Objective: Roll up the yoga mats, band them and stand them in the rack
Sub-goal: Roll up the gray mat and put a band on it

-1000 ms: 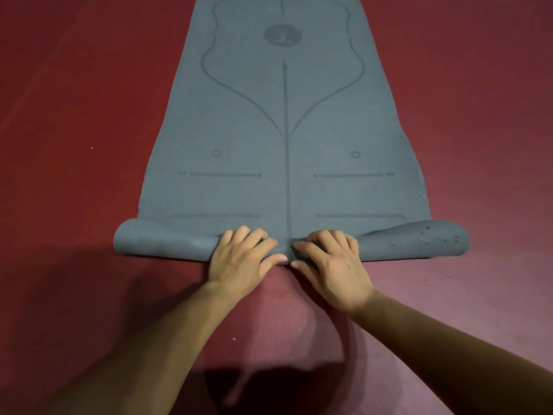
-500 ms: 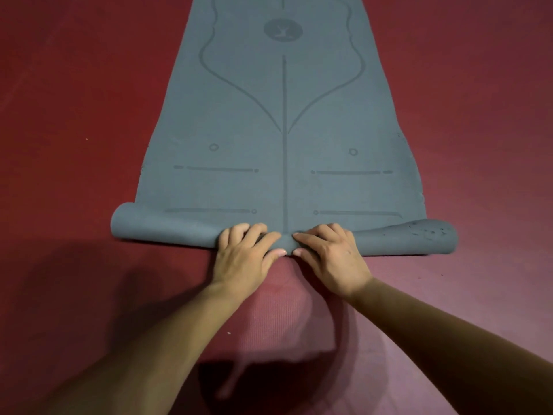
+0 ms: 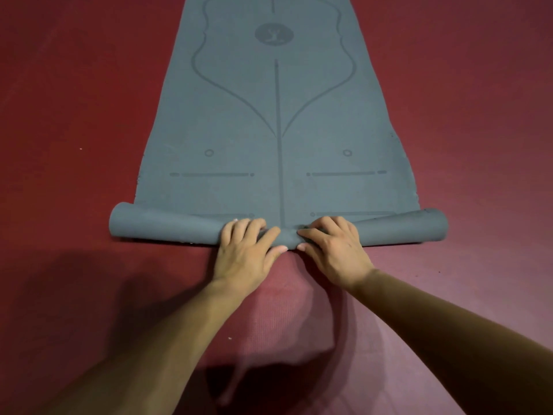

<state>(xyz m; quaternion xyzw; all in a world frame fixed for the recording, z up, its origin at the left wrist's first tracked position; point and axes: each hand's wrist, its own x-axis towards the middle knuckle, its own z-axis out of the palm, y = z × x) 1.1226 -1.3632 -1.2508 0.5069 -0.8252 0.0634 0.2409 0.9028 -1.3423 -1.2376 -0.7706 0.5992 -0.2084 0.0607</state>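
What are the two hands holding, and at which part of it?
The left hand and the right hand grip the grey yoga mat at the middle of its rolled near end, fingers curled over the roll.

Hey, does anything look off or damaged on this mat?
Yes. The roll is uneven: pinched tight in the middle under the left hand and right hand, loose and flared at both ends. The mat looks nicked along its right edge.

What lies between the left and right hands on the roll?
Only a narrow bare strip of the mat roll, where the printed centre line runs in. The left hand and right hand grip it either side. Head view.
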